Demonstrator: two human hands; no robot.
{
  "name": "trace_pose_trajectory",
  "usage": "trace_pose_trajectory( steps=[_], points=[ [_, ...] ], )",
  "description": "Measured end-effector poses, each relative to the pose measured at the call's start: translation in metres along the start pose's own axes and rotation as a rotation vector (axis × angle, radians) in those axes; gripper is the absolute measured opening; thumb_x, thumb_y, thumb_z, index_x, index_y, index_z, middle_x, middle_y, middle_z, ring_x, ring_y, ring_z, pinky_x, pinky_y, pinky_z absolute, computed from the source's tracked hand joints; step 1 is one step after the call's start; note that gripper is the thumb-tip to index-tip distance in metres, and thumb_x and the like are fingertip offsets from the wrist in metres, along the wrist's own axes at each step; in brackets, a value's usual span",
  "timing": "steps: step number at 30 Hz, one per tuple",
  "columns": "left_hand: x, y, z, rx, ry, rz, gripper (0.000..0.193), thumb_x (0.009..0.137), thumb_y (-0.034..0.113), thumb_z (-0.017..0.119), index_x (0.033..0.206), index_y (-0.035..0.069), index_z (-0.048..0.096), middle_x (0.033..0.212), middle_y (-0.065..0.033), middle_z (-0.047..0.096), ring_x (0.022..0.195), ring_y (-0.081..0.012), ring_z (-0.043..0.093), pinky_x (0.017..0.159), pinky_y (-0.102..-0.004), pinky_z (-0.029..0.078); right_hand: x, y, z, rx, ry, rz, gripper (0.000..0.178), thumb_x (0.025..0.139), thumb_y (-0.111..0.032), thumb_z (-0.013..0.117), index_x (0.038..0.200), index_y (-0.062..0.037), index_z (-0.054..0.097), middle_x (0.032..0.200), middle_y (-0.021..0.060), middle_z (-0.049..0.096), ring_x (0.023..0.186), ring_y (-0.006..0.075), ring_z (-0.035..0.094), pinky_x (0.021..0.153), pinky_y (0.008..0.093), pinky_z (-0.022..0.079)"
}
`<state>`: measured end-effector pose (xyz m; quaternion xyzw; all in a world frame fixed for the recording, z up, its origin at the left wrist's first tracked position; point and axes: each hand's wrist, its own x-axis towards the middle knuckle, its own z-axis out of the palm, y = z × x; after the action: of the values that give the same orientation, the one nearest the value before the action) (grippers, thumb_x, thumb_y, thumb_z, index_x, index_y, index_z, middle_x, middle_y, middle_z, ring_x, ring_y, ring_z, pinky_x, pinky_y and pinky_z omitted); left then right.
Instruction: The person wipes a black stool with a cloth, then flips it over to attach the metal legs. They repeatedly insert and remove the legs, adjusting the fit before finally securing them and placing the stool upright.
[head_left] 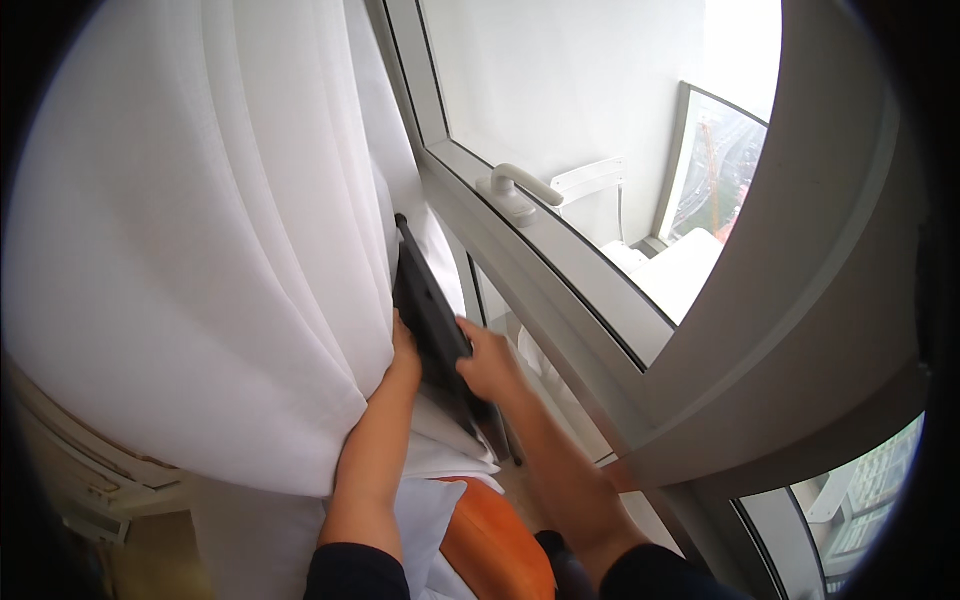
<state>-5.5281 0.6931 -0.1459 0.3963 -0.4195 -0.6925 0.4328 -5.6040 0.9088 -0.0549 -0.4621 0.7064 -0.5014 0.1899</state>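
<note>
A flat dark panel (428, 300) with a thick edge and a small knob at its top end stands tilted between the curtain and the window frame. I cannot make out its kind. My right hand (490, 362) grips its right edge, fingers curled round it. On the panel's other side, my left hand (404, 352) is against it, beside the white curtain (270, 250); its fingers are partly hidden by the panel and the cloth. The curtain drapes over my left forearm. The panel's lower end is blurred and sits near some bunched white cloth (450, 455).
To the right is a window frame (560, 270) with a white handle (525, 185). Beyond the glass are a white chair (590, 180) and a balcony railing. An orange cushion (500, 540) and white fabric lie below my arms. A curved grey frame (780, 330) spans the right.
</note>
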Motion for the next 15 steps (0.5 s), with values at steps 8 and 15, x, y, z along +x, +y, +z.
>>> trace_pose_trajectory(
  steps=[8, 15],
  points=[
    [-0.044, 0.031, 0.0, 2.377, -0.206, 0.31, 0.04, 0.09, 0.036, 0.046, 0.118, 0.009, 0.055, 0.119, -0.0083, 0.054, 0.114, -0.0219, 0.048, 0.103, -0.041, 0.024, 0.161, 0.005, 0.041, -0.38, -0.012, -0.017, 0.052, 0.079, -0.008, 0.051, 0.131, -0.0086, 0.049, 0.109, 0.026, 0.061, 0.102, 0.0372, 0.06, 0.088, 0.0466, 0.048],
    [-0.061, 0.042, 0.014, 2.834, -0.457, 0.307, 0.032, 0.091, 0.031, 0.046, 0.11, 0.013, 0.063, 0.109, -0.006, 0.063, 0.108, -0.0192, 0.054, 0.101, -0.0435, 0.024, 0.221, 0.011, 0.09, -0.92, 0.173, 0.068, 0.054, 0.088, -0.017, 0.048, 0.14, -0.0062, 0.035, 0.105, 0.0239, 0.061, 0.084, 0.036, 0.064, 0.063, 0.0524, 0.053]
  ],
)
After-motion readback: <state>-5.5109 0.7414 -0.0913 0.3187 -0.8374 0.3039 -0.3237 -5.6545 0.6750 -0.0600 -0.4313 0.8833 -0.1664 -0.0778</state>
